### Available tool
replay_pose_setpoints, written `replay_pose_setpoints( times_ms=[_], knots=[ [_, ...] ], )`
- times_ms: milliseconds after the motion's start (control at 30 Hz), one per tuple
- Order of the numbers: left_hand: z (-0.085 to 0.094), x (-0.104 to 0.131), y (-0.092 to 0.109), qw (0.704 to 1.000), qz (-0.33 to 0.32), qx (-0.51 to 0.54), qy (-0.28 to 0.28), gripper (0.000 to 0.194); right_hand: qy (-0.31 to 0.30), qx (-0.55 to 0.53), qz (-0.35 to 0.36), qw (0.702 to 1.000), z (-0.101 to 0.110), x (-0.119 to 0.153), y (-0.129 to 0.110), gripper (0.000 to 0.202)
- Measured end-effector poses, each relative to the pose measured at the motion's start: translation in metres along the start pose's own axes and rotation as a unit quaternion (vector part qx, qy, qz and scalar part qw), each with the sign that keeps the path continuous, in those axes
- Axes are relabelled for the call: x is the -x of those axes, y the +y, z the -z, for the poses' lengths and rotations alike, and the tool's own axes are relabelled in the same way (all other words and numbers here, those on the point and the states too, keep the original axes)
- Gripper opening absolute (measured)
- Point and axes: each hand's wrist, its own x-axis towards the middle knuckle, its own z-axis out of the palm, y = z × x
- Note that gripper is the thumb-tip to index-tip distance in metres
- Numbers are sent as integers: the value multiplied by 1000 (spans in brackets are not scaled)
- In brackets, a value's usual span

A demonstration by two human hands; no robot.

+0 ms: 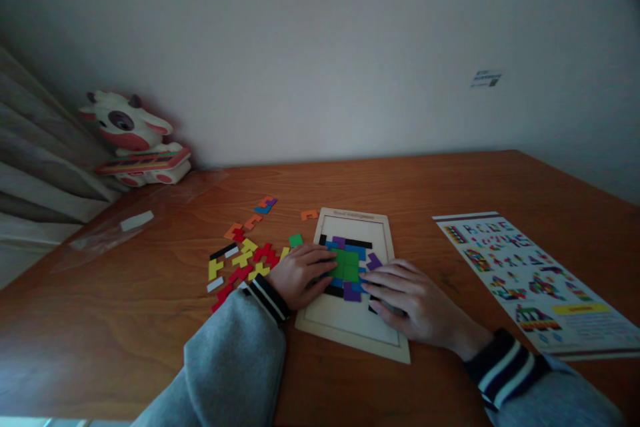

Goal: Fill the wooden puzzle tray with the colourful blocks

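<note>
A pale wooden puzzle board (350,333) lies on the table. On it are green square pieces (346,265) grouped together, with blue, purple and black pieces around them. My left hand (303,273) rests over the board's left side, fingers stretched to the left edge of the green pieces. From the right, my right hand (413,297) reaches over the board. Its fingers are extended, with the tips at the right side of the pattern, just below a tilted purple piece (373,261). A black piece is partly hidden under this hand.
Loose red, yellow, white, black and orange pieces (243,273) are scattered left of the board. A printed pattern sheet (545,287) lies at the right. A toy cow with a keyboard (140,140) stands at the back left, near a curtain (45,147). The wall (320,67) rises behind.
</note>
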Motion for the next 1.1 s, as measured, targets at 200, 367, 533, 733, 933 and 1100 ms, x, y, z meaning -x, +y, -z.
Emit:
replay_pose_setpoints(
  times_ms=[200, 367, 533, 733, 933, 1100],
  knots=[
    [1, -1, 2, 1000, 7, 0, 5, 29, -5, 21, 1, 1000, 1, -1, -1, 22],
    [1, -1, 2, 1000, 9, 1, 8, 29, -25, 6, 31, 999, 3, -1, -4, 26],
    [-1, 0, 1, 1000, 9, -3, 6, 29, -48, -29, 52, 997, 0, -2, -9, 31],
    [0, -1, 2, 1000, 11, -2, 1, 29, -61, -43, 60, 995, -3, -3, -11, 43],
    [0, -2, 5, 1000, 24, -1, 8, 27, -80, -45, 54, 994, -4, -3, -11, 47],
    [0, -2, 5, 1000, 25, 4, 9, 28, -77, -47, 51, 995, -4, -2, -12, 46]
  ],
)
